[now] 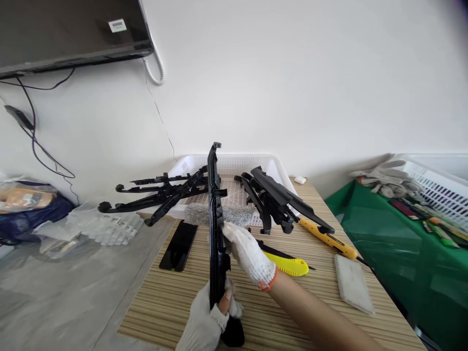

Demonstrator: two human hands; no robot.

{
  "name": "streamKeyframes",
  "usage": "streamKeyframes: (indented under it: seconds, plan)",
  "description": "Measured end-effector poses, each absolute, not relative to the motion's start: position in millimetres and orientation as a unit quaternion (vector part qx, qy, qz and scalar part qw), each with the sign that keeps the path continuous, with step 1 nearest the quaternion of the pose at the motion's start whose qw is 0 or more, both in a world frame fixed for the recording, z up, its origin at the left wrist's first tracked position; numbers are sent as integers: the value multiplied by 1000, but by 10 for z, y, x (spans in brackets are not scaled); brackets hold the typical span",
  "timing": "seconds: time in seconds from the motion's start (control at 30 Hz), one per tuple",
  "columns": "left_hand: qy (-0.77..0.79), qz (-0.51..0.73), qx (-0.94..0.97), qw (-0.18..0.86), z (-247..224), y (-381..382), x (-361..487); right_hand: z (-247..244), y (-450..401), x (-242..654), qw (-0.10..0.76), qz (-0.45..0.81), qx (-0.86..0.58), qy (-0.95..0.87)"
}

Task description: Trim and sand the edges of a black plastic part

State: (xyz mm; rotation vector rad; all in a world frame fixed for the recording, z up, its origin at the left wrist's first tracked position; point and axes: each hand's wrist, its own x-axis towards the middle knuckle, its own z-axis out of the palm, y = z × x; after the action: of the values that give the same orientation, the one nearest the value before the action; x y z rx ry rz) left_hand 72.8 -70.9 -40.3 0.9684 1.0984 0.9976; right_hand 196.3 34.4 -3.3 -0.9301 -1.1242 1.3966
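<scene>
A long black plastic trim piece stands nearly upright in front of me, its hooked end at the top. My left hand, in a white knitted glove with the thumb tip bare, is closed around its lower part. My right hand, also gloved and with an orange cuff, has its fingers closed against the right side of the piece near mid-length; the fingertips are partly hidden. Just behind the right hand lies a yellow-handled knife. A black phone lies to the left of the piece.
A white plastic basket stands by the wall, with black plastic parts across its left side and others on its right. A yellow corded tool and a pale flat block lie on the right. Gloves rest on green cloth.
</scene>
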Motion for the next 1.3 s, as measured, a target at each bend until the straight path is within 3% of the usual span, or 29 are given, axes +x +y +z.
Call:
streamKeyframes:
  seconds: [0.2, 0.63, 0.87, 1.17, 1.3]
  plan:
    - [466, 435, 396, 660, -327, -685, 755, 190, 342, 2053, 519, 634, -375, -434]
    - [452, 448, 401, 659, -174, -703, 799, 301, 246, 2104, 508, 591, -395, -487]
    - [446, 443, 402, 666, -131, -712, 779, 351, 163, 2100, 555, 494, -414, -526]
    - [515, 309, 516, 611, 38, -700, 400, 337, 265, 2185, 448, 558, -400, -573]
    - [581, 175, 603, 519, 351, -801, 194, 316, 244, 2226, 463, 436, -374, -675]
